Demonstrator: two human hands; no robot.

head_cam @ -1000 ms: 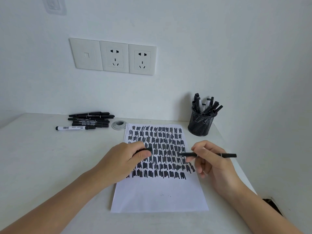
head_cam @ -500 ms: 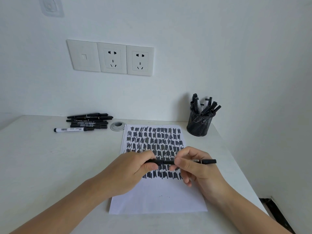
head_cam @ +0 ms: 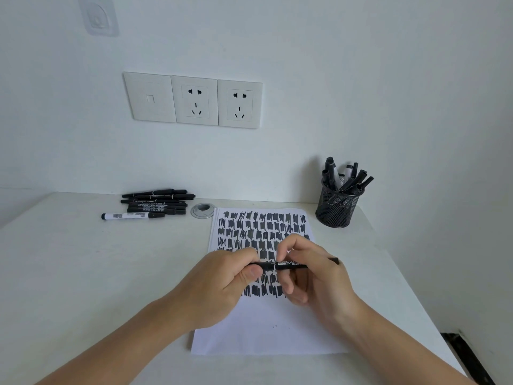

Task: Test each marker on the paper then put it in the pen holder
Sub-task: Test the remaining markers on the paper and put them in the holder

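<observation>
A black marker (head_cam: 288, 264) lies level between my two hands, above the paper (head_cam: 266, 334). My left hand (head_cam: 222, 284) pinches its capped left end between thumb and fingers. My right hand (head_cam: 313, 273) grips the barrel, and the marker's far end pokes out past its knuckles. The white sheet carries rows of black scribble marks down to mid-page. At the back right stands the black mesh pen holder (head_cam: 337, 207) with several markers upright in it. A pile of black markers (head_cam: 158, 202) and one white-barrelled marker (head_cam: 130, 216) lie at the back left.
A round grey cable grommet (head_cam: 203, 211) sits in the white desk (head_cam: 83, 273) between the marker pile and the paper. Wall sockets (head_cam: 194, 100) are above. The desk's right edge runs close by the holder and my right forearm.
My hands came together: the cap held in my left hand met the marker's tip and now sits on it. The marker rose off the paper and turned level.
</observation>
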